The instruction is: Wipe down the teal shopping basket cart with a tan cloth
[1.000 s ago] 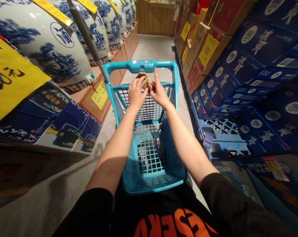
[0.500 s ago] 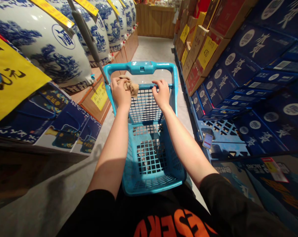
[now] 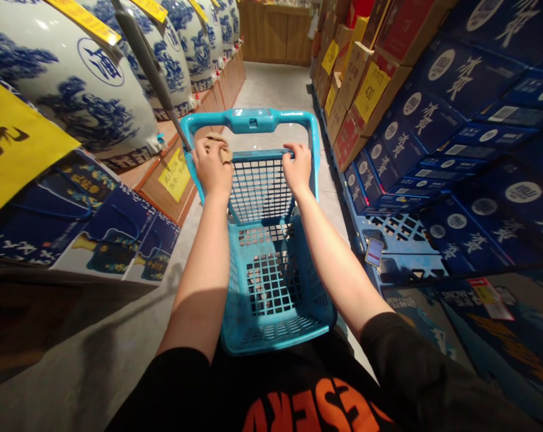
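Note:
A blue plastic basket cart [image 3: 271, 330] stands right in front of my body, its mesh bottom showing. My left hand [image 3: 212, 171] is closed on a crumpled tan cloth [image 3: 225, 153] at the left end of the cart's far top rail. At the right end of that rail [image 3: 262, 155], my right hand [image 3: 297, 168] rests with its fingers curled at the bar; whether they wrap under it is hard to see. The raised blue handle [image 3: 253, 121] is just beyond both hands. A grey pole [image 3: 149, 60] rises beside the cart's left corner.
Blue-and-white porcelain jars [image 3: 104, 90] line a wooden ledge on the left, above gift boxes [image 3: 109, 240]. Blue cartons [image 3: 401, 144] are stacked on the right, on a blue pallet [image 3: 397, 264] bearing a phone [image 3: 374, 251]. A wooden counter [image 3: 275, 33] crosses the far end.
The cloth is bunched closer under my left hand. My right hand's fingers have curled in more at the rail. The cart and surroundings sit slightly further left in view.

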A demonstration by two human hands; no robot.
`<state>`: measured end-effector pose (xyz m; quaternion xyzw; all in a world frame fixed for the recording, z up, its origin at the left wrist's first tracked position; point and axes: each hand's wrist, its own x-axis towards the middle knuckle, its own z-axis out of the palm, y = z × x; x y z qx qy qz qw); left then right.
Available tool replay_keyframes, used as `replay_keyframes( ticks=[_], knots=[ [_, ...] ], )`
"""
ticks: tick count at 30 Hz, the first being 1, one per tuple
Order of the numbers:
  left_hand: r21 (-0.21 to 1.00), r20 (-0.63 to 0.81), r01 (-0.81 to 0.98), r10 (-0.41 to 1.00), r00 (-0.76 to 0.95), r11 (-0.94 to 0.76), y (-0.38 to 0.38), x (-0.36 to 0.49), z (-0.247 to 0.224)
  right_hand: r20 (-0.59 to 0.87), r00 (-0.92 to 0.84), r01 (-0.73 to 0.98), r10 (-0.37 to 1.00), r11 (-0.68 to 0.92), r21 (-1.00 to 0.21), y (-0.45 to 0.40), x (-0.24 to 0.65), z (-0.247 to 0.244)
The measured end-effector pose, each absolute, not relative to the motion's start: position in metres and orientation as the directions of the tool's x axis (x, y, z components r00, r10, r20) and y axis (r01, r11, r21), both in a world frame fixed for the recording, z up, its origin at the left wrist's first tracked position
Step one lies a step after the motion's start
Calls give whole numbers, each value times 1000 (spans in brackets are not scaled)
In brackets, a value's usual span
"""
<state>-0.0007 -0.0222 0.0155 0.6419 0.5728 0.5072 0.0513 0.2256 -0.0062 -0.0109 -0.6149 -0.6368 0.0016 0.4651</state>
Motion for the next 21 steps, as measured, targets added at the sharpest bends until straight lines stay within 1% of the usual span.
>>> replay_keyframes(
  ticks=[1,3,7,10,12,17,19,21],
  knots=[
    [653,593,685,781,-196,-324,-22,-4,14,579,181,792,795,232,-565,-6,225,-11],
    [648,595,689,781,-190,-326,-23,-4,13,567,161,806,808,224,-548,-8,222,-10],
    [600,603,695,794,-70,-395,-28,16,13,560,144,799,816,238,-552,-10,219,-8],
    [588,608,682,794,-17,-435,-30,25,13,554,153,786,819,239,-570,-11,220,-8],
    [601,597,681,801,-36,-418,-30,22,14,549,153,784,822,237,-573,-10,220,-9],
    [645,560,721,799,-218,-255,-28,4,17,562,158,727,812,289,-623,-4,221,-15],
    [644,550,725,806,-218,-243,-31,4,19,566,170,694,807,309,-650,-2,222,-17],
    [639,544,719,822,-171,-274,-34,10,21,571,175,675,802,324,-663,-1,222,-19]
  ],
)
